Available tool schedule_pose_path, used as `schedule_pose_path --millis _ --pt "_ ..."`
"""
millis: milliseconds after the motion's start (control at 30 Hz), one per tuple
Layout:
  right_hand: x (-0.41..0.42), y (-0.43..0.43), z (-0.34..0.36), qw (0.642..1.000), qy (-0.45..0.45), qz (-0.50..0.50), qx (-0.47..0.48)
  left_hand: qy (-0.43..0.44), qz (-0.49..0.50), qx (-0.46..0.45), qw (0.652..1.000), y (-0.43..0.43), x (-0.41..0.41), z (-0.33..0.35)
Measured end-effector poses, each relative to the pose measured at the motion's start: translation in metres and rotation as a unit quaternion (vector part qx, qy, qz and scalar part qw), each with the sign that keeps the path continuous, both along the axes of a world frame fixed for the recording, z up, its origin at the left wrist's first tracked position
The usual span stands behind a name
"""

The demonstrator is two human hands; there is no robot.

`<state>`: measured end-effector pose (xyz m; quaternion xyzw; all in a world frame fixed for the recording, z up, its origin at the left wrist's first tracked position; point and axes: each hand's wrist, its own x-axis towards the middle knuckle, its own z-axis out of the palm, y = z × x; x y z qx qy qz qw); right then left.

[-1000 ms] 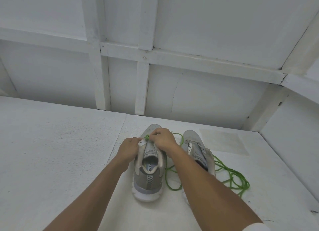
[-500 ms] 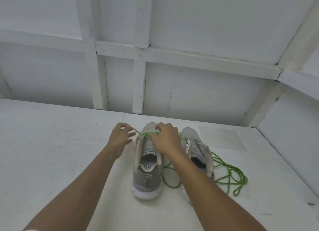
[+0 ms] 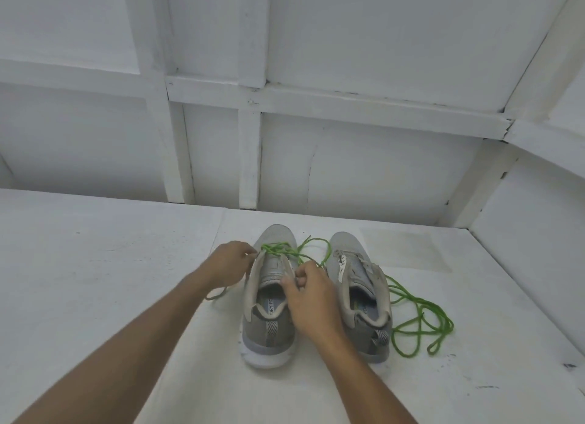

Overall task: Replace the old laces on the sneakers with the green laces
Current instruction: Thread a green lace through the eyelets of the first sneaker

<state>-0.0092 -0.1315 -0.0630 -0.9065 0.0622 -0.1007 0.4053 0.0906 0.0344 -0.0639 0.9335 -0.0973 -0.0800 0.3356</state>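
**Green lace at the toe end of the left sneaker**

The left sneaker (image 3: 269, 300) stands on the white worktop (image 3: 95, 297), heel toward the person and toe toward the panelled wall (image 3: 348, 157). A green lace (image 3: 278, 249) crosses the sneaker's lowest eyelets near the toe. One strand loops off past its right side, and another trails onto the worktop on its left.

The left hand (image 3: 228, 262) sits just left of the sneaker's toe end. Its fingers (image 3: 251, 255) are curled and pinch the green lace at the left eyelet edge.

The right hand (image 3: 308, 295) lies over the sneaker's right side, by the opening. Its fingers (image 3: 292, 279) are bent tight and pinch the top of the right eyelet strip. Whether a lace end is also caught between them cannot be told.

The right sneaker (image 3: 361, 297) stands just right of the left sneaker, parallel to it and apart from both hands. A second green lace (image 3: 421, 324) lies in loose loops on the worktop farther right, beyond that shoe.
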Motion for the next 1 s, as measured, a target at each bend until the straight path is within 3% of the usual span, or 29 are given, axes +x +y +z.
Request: schedule_pose_path --millis 67,133,200,267,333,467,533,600,800,1000 --pt "0.0 0.0 0.0 1.0 -0.001 -0.001 -0.002 -0.011 0.006 0.037 0.999 0.005 0.0 0.001" --pt "-0.001 0.0 0.001 1.0 0.002 0.002 -0.001 -0.001 0.047 0.015 0.999 0.027 0.012 0.016" --pt "-0.001 0.0 0.003 1.0 0.007 0.006 0.003 -0.046 0.167 -0.019 0.985 0.061 0.036 0.037" --pt "-0.002 0.0 0.004 1.0 0.011 0.004 0.007 -0.123 0.287 -0.035 0.949 0.094 0.053 0.058" --pt "-0.002 0.001 0.004 1.0 0.011 0.004 0.011 -0.148 0.318 -0.053 0.935 0.106 0.059 0.068" --pt "-0.002 0.001 0.003 1.0 0.011 0.002 0.011 -0.063 0.115 -0.045 0.99 0.047 0.029 0.049" --pt "-0.001 0.001 0.003 1.0 0.009 0.003 0.006 -0.01 0.014 0.016 1.0 0.012 0.014 0.025" --pt "-0.001 0.001 0.002 1.0 0.005 0.002 0.01 -0.015 -0.029 0.09 0.995 -0.002 0.009 0.009" --pt "-0.001 0.0 -0.001 1.0 0.006 -0.001 0.026 -0.045 0.04 0.105 0.993 0.039 0.03 0.029" --pt "-0.002 0.0 -0.001 1.0 0.003 0.002 0.029 -0.062 0.049 0.112 0.991 0.051 0.031 0.054"
